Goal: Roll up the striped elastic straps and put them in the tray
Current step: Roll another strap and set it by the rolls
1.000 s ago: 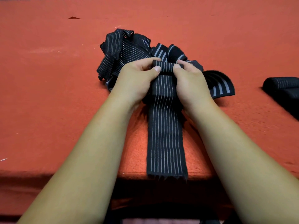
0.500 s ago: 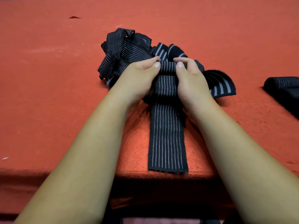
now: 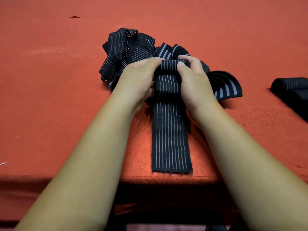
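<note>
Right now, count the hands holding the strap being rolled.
2. The left hand grips the left end of the strap roll, the right hand the right end. No others show.

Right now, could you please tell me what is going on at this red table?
A person is rolling a black elastic strap with thin white stripes. The left hand and right hand both pinch the small roll at its far end; the rest lies flat on the red felt table toward its near edge, not yet rolled. A loose pile of black striped straps sits behind the hands. A dark rolled bundle lies at the right edge of view.
</note>
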